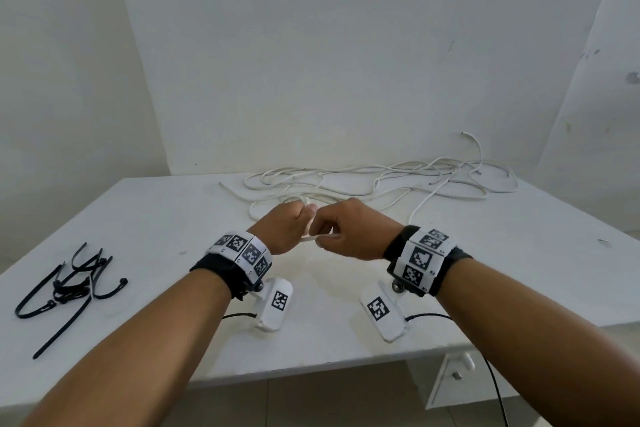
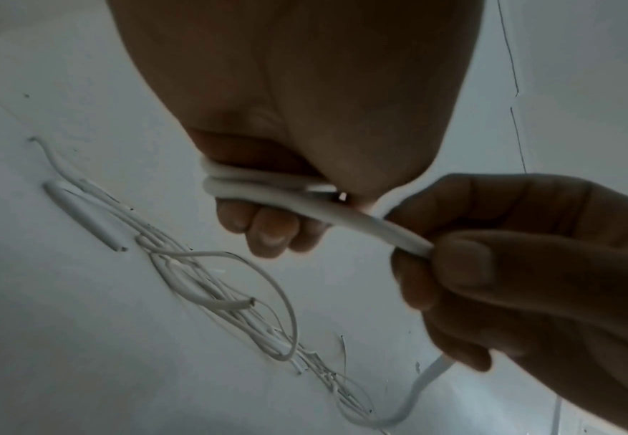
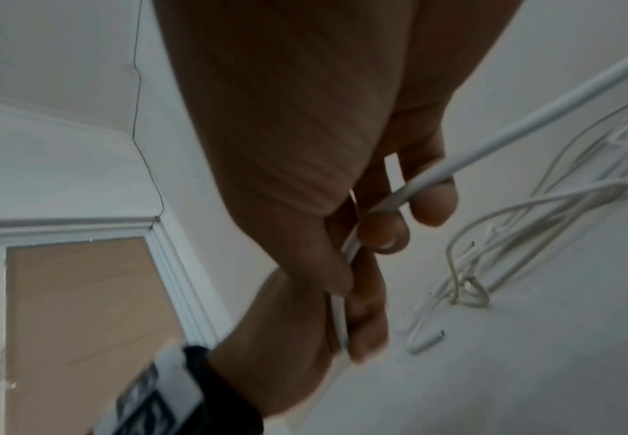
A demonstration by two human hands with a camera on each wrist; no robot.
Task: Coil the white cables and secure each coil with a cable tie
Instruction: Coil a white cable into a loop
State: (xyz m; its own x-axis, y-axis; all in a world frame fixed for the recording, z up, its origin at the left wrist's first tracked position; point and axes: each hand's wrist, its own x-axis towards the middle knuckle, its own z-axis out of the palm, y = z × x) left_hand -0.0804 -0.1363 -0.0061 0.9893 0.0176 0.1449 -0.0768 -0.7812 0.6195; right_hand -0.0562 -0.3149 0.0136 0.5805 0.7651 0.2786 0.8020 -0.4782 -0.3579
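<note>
Above the middle of the white table (image 1: 166,218), I have both hands raised and nearly touching on one thick white cable (image 2: 316,210). My left hand (image 1: 284,227) is curled tight around two turns of it, fingertips (image 2: 271,235) folded under the loops. My right hand (image 1: 349,230) pinches the same cable just beside them between thumb and forefinger, other fingers bent; the free length hangs down toward the tabletop. Beyond the hands, the loose tangle of thin and thick white cables (image 1: 398,180) sprawls along the table's far edge against the white wall (image 1: 346,45), cut ends showing. A heap of black plastic cable ties (image 1: 69,288) lies well apart at the near left.
</note>
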